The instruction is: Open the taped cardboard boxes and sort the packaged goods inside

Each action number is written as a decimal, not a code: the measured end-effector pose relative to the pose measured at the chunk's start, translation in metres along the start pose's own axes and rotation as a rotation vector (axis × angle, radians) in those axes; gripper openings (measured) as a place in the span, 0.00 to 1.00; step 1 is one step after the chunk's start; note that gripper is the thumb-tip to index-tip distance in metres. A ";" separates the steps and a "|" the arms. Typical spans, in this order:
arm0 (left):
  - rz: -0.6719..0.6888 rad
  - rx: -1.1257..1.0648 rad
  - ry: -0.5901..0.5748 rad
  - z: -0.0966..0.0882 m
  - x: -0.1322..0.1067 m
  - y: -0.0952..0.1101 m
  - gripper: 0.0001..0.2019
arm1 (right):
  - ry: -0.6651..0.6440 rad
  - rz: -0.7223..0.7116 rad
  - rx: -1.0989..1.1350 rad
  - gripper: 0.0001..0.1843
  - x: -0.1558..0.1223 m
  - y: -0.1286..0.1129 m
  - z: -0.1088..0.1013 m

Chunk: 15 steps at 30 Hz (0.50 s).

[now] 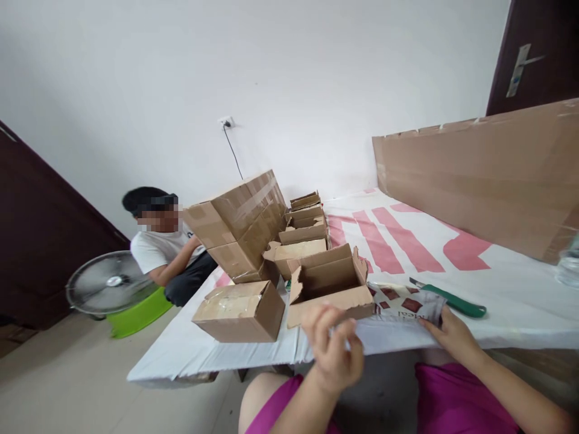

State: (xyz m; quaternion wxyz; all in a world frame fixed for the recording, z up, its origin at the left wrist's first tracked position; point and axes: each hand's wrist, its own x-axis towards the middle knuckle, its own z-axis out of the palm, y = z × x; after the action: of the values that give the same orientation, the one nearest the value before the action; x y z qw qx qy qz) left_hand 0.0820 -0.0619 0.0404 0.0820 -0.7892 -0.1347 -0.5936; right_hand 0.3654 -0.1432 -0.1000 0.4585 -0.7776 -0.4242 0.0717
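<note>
My left hand (333, 348) is raised in front of the open cardboard box (325, 272), its fingers curled in. Whether something is between them is hidden. On the right, my right hand (452, 337) grips the near right end of a printed packet (400, 304) with brown squares and the word "Meal" on it. The packet lies flat on the cloth beside the box. Just behind it rests a green-handled utility knife (459, 302), blade pointing left. A small taped box (242, 307) stands left of the open one.
Large taped cartons (239, 220) are stacked behind the small boxes, and more open boxes (303, 232) line up toward the wall. A long cardboard panel (474, 181) stands at the right. Another person (156, 250) crouches left of the table, near a fan (111, 280).
</note>
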 end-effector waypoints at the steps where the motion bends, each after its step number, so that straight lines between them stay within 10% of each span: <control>1: 0.019 -0.170 -0.112 0.009 -0.007 0.014 0.18 | -0.010 0.006 0.025 0.25 0.001 0.000 0.000; 3: -0.012 -0.424 -0.440 0.031 -0.023 0.031 0.21 | -0.037 0.021 0.100 0.30 0.004 -0.002 -0.003; 6: -0.407 -0.434 -0.749 0.064 -0.044 0.033 0.27 | -0.073 0.036 0.288 0.35 0.009 -0.007 -0.019; 10: -0.827 -0.418 -0.746 0.083 -0.041 0.028 0.35 | -0.080 0.085 0.519 0.33 0.015 -0.016 -0.058; 15: -0.688 -0.721 -0.690 0.097 0.027 0.035 0.43 | -0.016 -0.021 0.651 0.29 0.043 -0.059 -0.106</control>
State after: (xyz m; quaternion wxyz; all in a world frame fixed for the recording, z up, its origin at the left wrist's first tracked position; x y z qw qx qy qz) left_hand 0.1891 -0.0640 0.0400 -0.4353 -0.8254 -0.1913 -0.3042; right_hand 0.4108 -0.1685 0.0178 0.6806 -0.5851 -0.3905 0.2050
